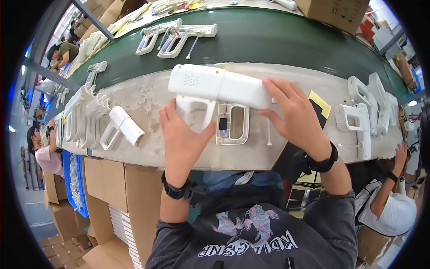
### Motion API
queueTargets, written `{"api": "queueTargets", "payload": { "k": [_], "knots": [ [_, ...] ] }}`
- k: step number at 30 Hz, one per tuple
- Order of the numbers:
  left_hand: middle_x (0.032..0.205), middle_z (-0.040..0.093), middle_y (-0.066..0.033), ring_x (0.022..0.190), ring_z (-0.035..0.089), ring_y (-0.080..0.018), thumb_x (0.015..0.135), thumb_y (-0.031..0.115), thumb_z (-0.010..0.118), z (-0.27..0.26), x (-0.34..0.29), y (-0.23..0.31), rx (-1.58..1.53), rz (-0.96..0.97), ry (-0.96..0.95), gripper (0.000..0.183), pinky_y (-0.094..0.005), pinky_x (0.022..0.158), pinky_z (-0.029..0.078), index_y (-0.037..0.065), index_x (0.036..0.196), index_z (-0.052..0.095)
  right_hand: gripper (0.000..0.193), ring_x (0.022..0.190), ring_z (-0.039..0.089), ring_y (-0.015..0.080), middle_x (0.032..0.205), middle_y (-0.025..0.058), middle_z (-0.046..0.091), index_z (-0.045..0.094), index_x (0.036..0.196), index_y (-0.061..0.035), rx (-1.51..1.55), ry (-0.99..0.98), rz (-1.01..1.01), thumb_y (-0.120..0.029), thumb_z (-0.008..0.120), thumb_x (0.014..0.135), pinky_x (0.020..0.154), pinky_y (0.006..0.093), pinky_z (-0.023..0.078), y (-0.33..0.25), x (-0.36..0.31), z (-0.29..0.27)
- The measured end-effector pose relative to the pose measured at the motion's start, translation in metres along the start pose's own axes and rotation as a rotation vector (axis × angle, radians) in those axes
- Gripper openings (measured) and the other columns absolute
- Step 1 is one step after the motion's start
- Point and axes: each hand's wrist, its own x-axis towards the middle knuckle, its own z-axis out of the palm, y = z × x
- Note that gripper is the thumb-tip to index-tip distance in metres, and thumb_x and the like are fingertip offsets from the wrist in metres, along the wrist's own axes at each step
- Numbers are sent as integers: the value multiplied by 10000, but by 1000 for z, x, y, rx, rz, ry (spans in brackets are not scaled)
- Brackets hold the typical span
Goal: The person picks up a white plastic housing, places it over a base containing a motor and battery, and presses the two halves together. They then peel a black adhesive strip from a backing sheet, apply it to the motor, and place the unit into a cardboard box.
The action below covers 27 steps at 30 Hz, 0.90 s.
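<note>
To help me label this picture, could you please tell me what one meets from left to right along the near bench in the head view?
Row of white plastic shells, single white plastic pistol-shaped shell, left hand, open cream-coloured plastic half-shell, right hand, cluster of white plastic handled shells.

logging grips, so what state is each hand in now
Left hand: holding the white casing from below.
Right hand: holding the white casing's right end.

On the table (313, 74) before you lies an open casing (232, 141), a casing row (87, 121) left, a casing cluster (365, 134) right, a conveyor belt (268, 40) behind.
</note>
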Motion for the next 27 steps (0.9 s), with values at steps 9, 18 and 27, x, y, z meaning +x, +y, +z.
{"api": "queueTargets", "payload": {
  "k": [9,18,27],
  "knots": [
    [1262,476,-203,1167,510,-369,792,280,825,19,15,17,-153,-10,-159,836,-457,958,452,-51,1414,375,661,1168,584,394,1300,207,597,521,1380,1,120,32,97,-104,790,785,997,421,478,59,-4,9],
    [1439,508,-111,1348,475,-232,881,160,741,50,95,-35,-501,295,-560,614,-393,1152,353,28,1428,495,639,1214,554,379,1342,193,590,525,1386,-33,267,-230,47,-121,780,807,1046,416,435,105,4,11],
    [1323,586,-120,1244,550,-287,838,134,769,66,91,-38,-473,314,-498,566,-380,1078,414,62,1365,575,651,1294,496,366,1375,176,574,522,1401,-45,248,-283,87,-136,776,809,1095,433,388,108,-2,26]
  ]
}}
